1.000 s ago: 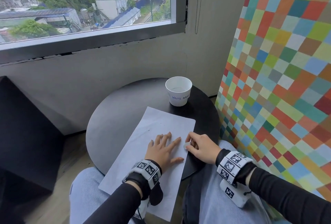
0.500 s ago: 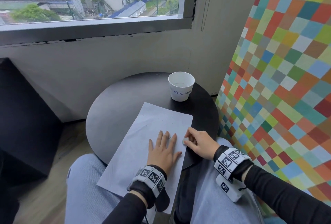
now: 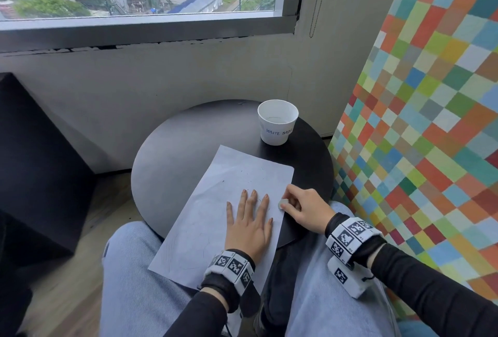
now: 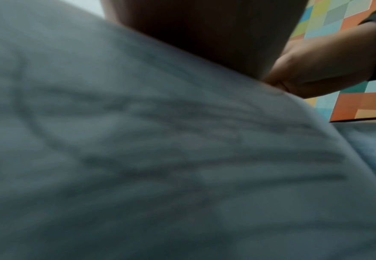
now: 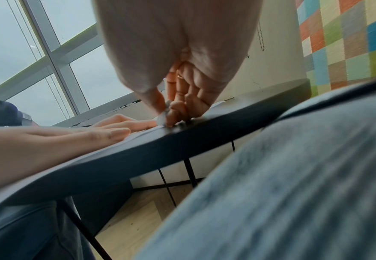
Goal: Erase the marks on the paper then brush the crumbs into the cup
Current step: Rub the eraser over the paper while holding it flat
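1. The paper (image 3: 215, 218) lies slantwise on the round dark worktop (image 3: 172, 153), its near end hanging off the rim over the person's lap. Thin and limp, it will likely buckle or skate on the smooth top if rubbed without being pinned. The overhanging part has nothing firm beneath it, so erasing there would crease it.

2. The left hand (image 3: 249, 225) lies flat on the paper's near right part, fingers straight and spread, holding nothing and pressing the sheet down. That is the sound way to hold such a sheet: a broad palm just beside the spot being rubbed, not a pinch at the edge.

3. The right hand (image 3: 304, 210) sits at the paper's right edge, thumb and fingers pinched round a small white eraser (image 3: 283, 204). In the right wrist view the eraser (image 5: 163, 114) touches down about where the paper's edge meets the worktop. It looks small and somewhat soft, so a low grip near its working end should keep it from rolling out.

4. Faint pencil curves show on the paper's near half, and a few dark specks (image 3: 244, 175), probably crumbs, lie farther up the sheet. They are light and will scatter under a hard sweep, so gentle strokes suit them.

5. The white paper cup (image 3: 277, 122), lettered "WASTE BASKE…", stands upright beyond the paper's far corner, near it but apart. It looks light and easy to tip, so I judge it needs steadying by its wall when crumbs are brushed in.
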`<state>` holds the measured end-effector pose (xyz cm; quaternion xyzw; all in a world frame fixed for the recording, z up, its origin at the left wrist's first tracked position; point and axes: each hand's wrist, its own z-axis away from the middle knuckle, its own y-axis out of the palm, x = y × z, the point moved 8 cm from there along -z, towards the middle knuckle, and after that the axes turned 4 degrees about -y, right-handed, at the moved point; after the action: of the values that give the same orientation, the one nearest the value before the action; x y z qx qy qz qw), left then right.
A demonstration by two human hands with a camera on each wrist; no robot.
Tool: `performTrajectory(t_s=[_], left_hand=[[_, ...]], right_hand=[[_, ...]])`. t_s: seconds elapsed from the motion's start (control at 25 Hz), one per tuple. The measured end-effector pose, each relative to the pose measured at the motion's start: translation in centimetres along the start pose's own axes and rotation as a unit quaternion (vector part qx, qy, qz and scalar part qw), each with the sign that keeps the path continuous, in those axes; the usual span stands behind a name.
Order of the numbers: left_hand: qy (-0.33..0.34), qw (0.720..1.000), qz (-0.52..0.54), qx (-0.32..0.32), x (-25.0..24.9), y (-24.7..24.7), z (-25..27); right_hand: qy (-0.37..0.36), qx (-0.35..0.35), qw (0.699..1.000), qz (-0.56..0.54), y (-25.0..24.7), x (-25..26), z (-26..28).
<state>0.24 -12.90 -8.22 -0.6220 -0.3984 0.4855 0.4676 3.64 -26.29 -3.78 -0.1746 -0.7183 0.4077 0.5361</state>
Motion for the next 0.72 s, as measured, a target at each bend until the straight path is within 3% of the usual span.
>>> performTrajectory(t_s=[0.12, 0.24, 0.36, 0.52, 0.64, 0.72], left_hand=[[-0.001, 1.0, 0.002, 0.015, -0.2, 0.1, 0.0], [-0.006, 0.999, 0.008, 0.037, -0.4, 0.1, -0.2], [-0.015, 0.999, 0.014, 0.05, -0.5, 0.1, -0.2], [-0.024, 0.998, 0.007, 0.065, -0.3, 0.1, -0.2], [0.001, 0.998, -0.002, 0.064, -0.7, 0.3, -0.2], [0.002, 0.997, -0.004, 0.082, -0.8, 0.7, -0.2]], right_hand=[[-0.017, 0.028, 0.999, 0.005, 0.6, 0.5, 0.1], [-0.003, -0.007, 1.0, 0.009, -0.2, 0.1, 0.0], [-0.03, 0.028, 0.999, 0.012, 0.4, 0.7, 0.1], [-0.011, 0.008, 1.0, 0.018, 0.2, 0.4, -0.1], [-0.034, 0.04, 0.998, 0.018, 0.9, 1.0, -0.1], [-0.008, 0.007, 1.0, 0.019, 0.2, 0.4, -0.3]])
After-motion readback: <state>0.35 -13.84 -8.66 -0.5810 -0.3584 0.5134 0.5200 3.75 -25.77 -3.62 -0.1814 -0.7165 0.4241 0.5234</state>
